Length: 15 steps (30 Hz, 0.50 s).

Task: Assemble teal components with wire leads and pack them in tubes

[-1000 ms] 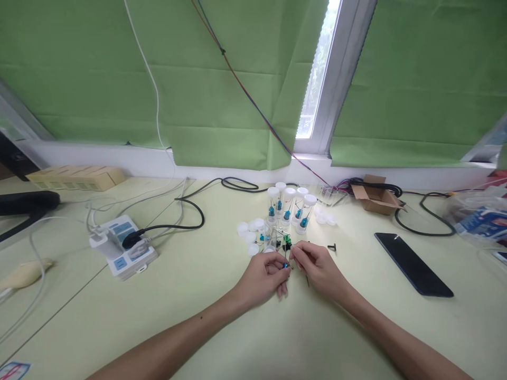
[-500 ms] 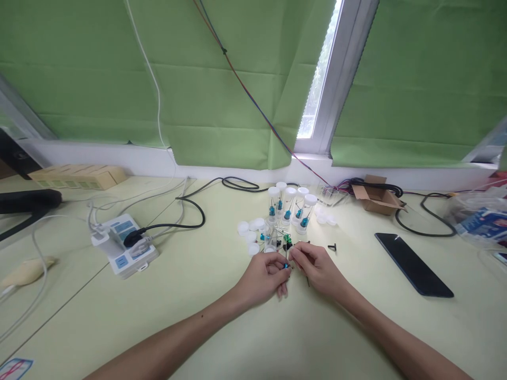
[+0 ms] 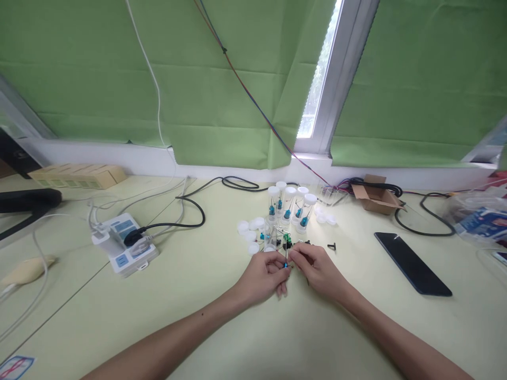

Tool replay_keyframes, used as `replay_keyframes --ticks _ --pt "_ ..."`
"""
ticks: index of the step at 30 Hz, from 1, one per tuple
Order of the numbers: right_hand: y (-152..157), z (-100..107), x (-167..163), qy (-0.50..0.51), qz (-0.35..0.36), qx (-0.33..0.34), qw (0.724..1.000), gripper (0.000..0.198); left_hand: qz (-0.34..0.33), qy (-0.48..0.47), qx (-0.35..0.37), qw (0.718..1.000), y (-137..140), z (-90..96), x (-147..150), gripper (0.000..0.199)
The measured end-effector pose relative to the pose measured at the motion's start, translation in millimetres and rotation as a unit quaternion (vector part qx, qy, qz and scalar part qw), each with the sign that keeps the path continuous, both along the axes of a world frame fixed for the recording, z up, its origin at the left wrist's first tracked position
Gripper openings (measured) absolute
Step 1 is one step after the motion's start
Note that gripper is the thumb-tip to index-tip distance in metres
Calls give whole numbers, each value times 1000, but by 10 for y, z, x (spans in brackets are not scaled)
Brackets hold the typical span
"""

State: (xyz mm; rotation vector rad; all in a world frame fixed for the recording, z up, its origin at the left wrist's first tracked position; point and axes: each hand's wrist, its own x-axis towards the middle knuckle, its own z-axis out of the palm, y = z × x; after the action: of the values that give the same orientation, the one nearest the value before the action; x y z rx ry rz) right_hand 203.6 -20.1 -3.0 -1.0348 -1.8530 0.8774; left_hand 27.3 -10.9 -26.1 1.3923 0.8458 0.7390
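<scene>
A pale green table (image 3: 317,340) runs up to a white sill under green blinds (image 3: 237,105). Dead centre, the left hand (image 3: 259,277) pinches a small blue piece (image 3: 285,265) with a thin rod rising from it; at its three o'clock the right hand (image 3: 319,266) has its fingertips drawn together, though I can't tell what they grip. Fingers partly cover the blue piece, and the small parts beyond blur together. I count five capped tubes (image 3: 289,206) at twelve, one phone (image 3: 412,264) at three, one power strip (image 3: 132,256) at nine.
</scene>
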Motion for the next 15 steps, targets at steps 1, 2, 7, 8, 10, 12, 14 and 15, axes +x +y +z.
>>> replay_keyframes --ticks 1,2,7,8,10,12,14,15 --pt "-3 3 -2 -2 -2 3 1000 29 -1 1 0 1000 -3 7 0 19" --pt "-6 7 -5 -5 -4 7 1000 29 -2 2 1 1000 -6 14 1 18" --pt "-26 33 -19 -26 -12 33 999 30 -7 6 7 1000 -15 36 1 21" --pt "-30 37 -21 -29 -12 39 999 30 -7 5 6 1000 -14 39 1 21" --pt "-36 42 -26 -29 -12 48 998 30 -5 5 3 1000 -11 46 1 22" --pt "-40 45 -31 -26 -8 53 998 29 -1 8 1 1000 -7 53 3 23" --pt "-43 46 -35 -27 -4 56 998 28 1 8 1 1000 -5 59 4 25" --pt "-43 44 -37 -29 -3 57 998 28 0 8 1 1000 -4 60 4 27"
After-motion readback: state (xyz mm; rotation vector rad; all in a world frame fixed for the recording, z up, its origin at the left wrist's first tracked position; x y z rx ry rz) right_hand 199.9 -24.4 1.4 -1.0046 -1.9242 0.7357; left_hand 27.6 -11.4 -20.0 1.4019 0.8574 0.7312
